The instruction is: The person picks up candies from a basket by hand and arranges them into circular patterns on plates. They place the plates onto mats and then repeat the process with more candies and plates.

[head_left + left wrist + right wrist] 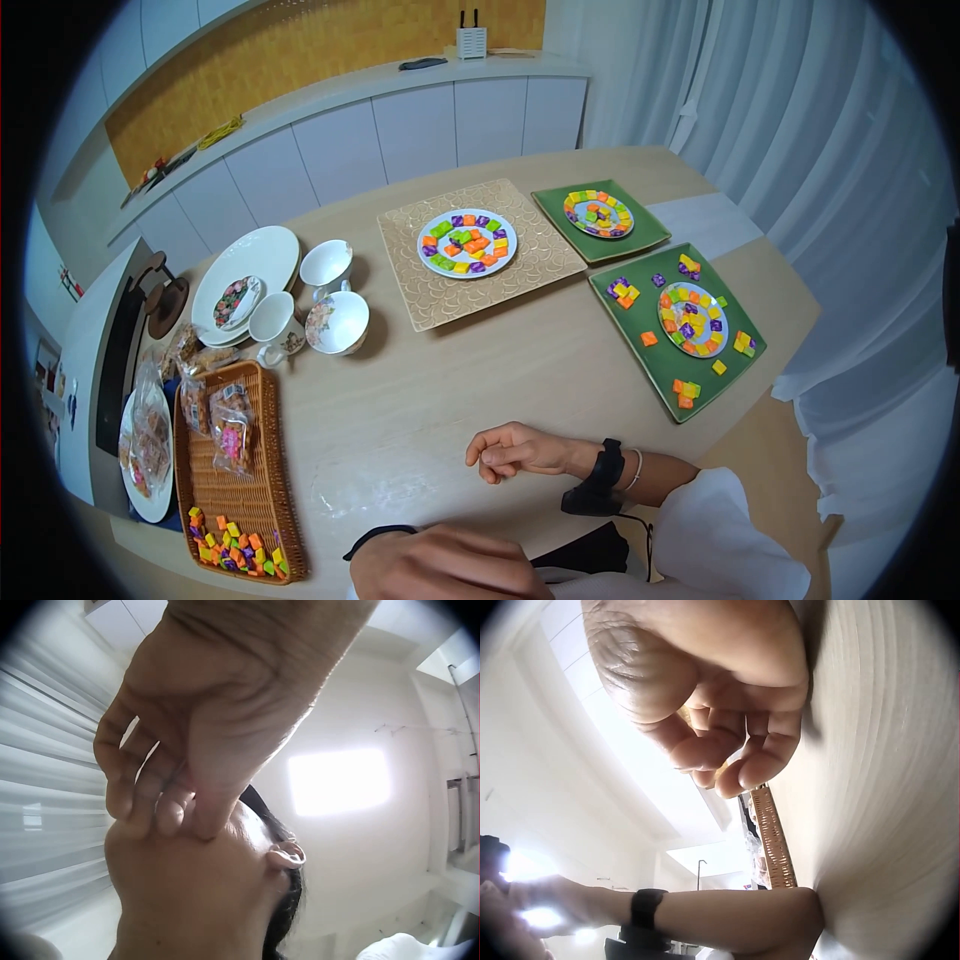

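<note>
My left hand (440,565) is raised close to the head camera, its fingers bent. In the left wrist view this hand (187,712) touches the lower face with its fingertips, and no object shows in it. My right hand (520,450) is low by the table's near side, fingers loosely curled. The right wrist view shows this hand (727,697) beside the tabletop (885,750), with no clearly held object. Nearest to it on the right is the green square plate (650,375), bearing a small plate and colourful wrapped pieces.
A wicker basket (275,450) with bags and colourful pieces stands left. Behind it are cups (338,322) and stacked white plates (270,245). A beige square plate (400,285) and another green plate (640,240), each under a round plate of pieces, lie towards the back.
</note>
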Demonstrator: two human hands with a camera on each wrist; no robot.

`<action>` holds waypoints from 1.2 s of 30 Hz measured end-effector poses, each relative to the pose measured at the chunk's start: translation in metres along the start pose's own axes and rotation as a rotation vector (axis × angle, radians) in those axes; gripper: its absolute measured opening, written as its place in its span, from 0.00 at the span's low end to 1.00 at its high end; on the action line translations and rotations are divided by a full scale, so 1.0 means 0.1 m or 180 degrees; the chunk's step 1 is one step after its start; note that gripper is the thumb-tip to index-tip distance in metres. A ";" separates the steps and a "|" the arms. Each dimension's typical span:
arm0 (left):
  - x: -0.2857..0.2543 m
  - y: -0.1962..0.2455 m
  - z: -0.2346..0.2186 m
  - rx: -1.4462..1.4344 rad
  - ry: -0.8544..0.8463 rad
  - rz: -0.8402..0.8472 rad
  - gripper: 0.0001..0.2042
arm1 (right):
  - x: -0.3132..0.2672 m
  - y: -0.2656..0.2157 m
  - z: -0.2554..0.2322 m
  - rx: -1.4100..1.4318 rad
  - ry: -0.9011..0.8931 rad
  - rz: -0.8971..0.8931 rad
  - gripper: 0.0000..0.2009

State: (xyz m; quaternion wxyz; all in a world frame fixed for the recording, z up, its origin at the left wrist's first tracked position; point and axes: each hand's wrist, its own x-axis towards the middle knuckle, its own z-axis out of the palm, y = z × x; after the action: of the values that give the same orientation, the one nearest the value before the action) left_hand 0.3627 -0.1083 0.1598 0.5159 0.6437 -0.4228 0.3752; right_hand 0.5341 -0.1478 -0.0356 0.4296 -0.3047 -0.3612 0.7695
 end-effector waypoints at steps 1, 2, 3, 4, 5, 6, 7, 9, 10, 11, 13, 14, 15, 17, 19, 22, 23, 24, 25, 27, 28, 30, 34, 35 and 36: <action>0.00 0.01 0.03 0.0001 0.0153 0.0009 0.21 | 0.00 0.01 0.00 0.0027 -0.0010 -0.0004 0.11; 0.00 0.00 0.04 -0.0037 0.0185 -0.0006 0.21 | 0.00 0.02 0.01 -0.0001 -0.0020 -0.0003 0.11; 0.01 -0.01 0.05 -0.0078 0.0214 -0.0016 0.21 | 0.00 0.02 0.01 -0.0035 -0.0026 -0.0004 0.12; 0.02 -0.02 0.05 -0.0123 0.0239 -0.0024 0.22 | 0.00 0.01 0.00 -0.0070 -0.0027 -0.0008 0.12; 0.02 -0.01 0.07 -0.0066 0.0288 -0.0039 0.22 | 0.01 0.01 -0.01 -0.0079 -0.0017 -0.0017 0.12; 0.00 0.01 0.09 -0.0005 0.0348 -0.0067 0.22 | 0.01 0.01 0.00 -0.0076 -0.0015 -0.0019 0.12; -0.01 0.03 0.11 0.0061 0.0418 -0.0109 0.22 | 0.00 0.03 0.00 -0.0062 -0.0022 -0.0009 0.12; -0.01 0.07 0.11 0.0058 0.0424 -0.0180 0.20 | -0.01 0.02 0.00 -0.0031 -0.0024 -0.0022 0.12; -0.01 0.08 0.11 0.0072 0.0437 -0.0228 0.20 | 0.00 0.02 0.00 -0.0008 -0.0042 -0.0016 0.11; -0.01 0.07 0.10 0.0058 0.0353 -0.0206 0.19 | 0.01 0.02 -0.01 -0.0014 -0.0046 -0.0007 0.12; -0.02 0.02 0.07 0.0014 0.0174 -0.0150 0.18 | 0.01 0.03 -0.02 -0.0033 -0.0037 -0.0001 0.12; -0.03 0.02 0.06 0.0043 0.0168 -0.0157 0.18 | 0.01 0.02 -0.01 -0.0052 -0.0013 0.0010 0.12; -0.03 0.01 0.07 0.0072 0.0162 -0.0164 0.18 | 0.01 0.02 0.00 -0.0071 0.0012 0.0022 0.12; -0.03 0.00 0.05 0.0040 0.0078 -0.0118 0.18 | 0.00 0.01 0.02 -0.0090 0.0040 0.0021 0.12; -0.02 -0.02 0.01 -0.0046 -0.0064 -0.0006 0.19 | 0.00 0.00 0.02 -0.0107 0.0023 0.0018 0.11; 0.01 -0.03 -0.04 -0.0291 -0.0172 -0.0058 0.20 | 0.00 0.02 0.00 -0.0077 -0.0008 -0.0015 0.11; 0.01 -0.03 -0.03 -0.0217 -0.0157 -0.0081 0.20 | 0.00 0.02 0.00 -0.0081 0.0000 -0.0017 0.11; 0.00 -0.01 -0.02 -0.0141 -0.0135 -0.0108 0.20 | 0.01 0.02 0.00 -0.0082 0.0004 -0.0011 0.11; -0.01 0.00 -0.01 -0.0064 -0.0110 -0.0140 0.20 | 0.01 0.02 0.01 -0.0077 0.0007 -0.0005 0.11; -0.03 0.02 -0.01 -0.0104 -0.0106 -0.0208 0.20 | 0.00 0.02 0.00 -0.0045 -0.0011 -0.0008 0.11; -0.04 0.04 -0.01 -0.0124 -0.0104 -0.0241 0.20 | 0.00 0.02 0.00 -0.0030 -0.0019 -0.0010 0.11; -0.05 0.05 0.00 -0.0124 -0.0079 -0.0267 0.19 | 0.00 0.01 0.01 -0.0040 -0.0006 -0.0010 0.11; -0.04 0.06 -0.03 -0.0137 -0.0159 -0.0290 0.17 | 0.00 0.02 0.00 -0.0032 0.0007 -0.0018 0.11; -0.04 0.06 -0.04 -0.0120 -0.0173 -0.0307 0.17 | 0.01 0.03 0.00 -0.0030 0.0020 -0.0021 0.11; -0.04 0.05 -0.04 -0.0101 -0.0184 -0.0323 0.16 | 0.01 0.03 0.00 -0.0030 0.0030 -0.0018 0.10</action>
State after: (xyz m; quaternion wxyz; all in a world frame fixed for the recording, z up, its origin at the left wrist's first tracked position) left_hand 0.3563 -0.1044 0.1582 0.5319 0.6666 -0.4103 0.3231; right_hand 0.5327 -0.1481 -0.0381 0.4321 -0.3093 -0.3637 0.7651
